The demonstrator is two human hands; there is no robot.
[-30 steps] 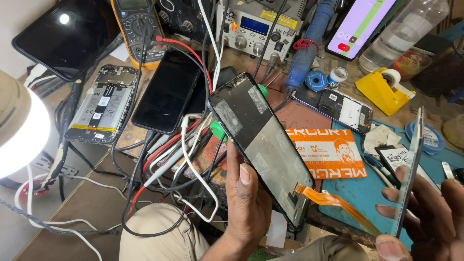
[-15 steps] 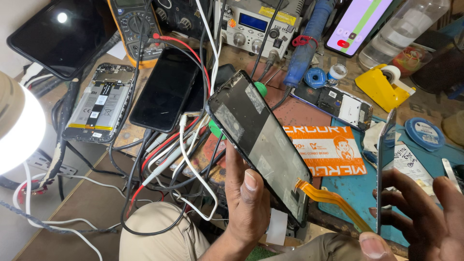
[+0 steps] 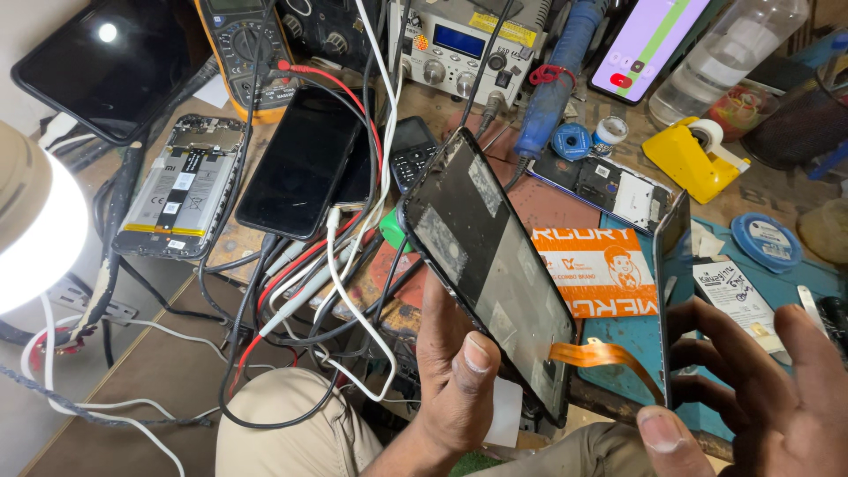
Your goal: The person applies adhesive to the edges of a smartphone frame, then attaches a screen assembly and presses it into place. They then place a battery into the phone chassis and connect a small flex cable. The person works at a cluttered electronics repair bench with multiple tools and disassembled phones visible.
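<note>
Phone repair workshop; multimeter (image 3: 237,35), opened phone (image 3: 179,187), tangled cables (image 3: 309,265)

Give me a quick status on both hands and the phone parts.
Left hand grips the detached screen panel, orange flex cable trailing. Right hand holds the phone body edge-on. Cables crowd the bench.

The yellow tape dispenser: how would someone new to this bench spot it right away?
Start at the grey power supply along the bench's back edge and move right, past the clear plastic bottle. Just below the bottle sits the yellow tape dispenser, the only bright yellow wedge there, carrying a white roll.
</note>
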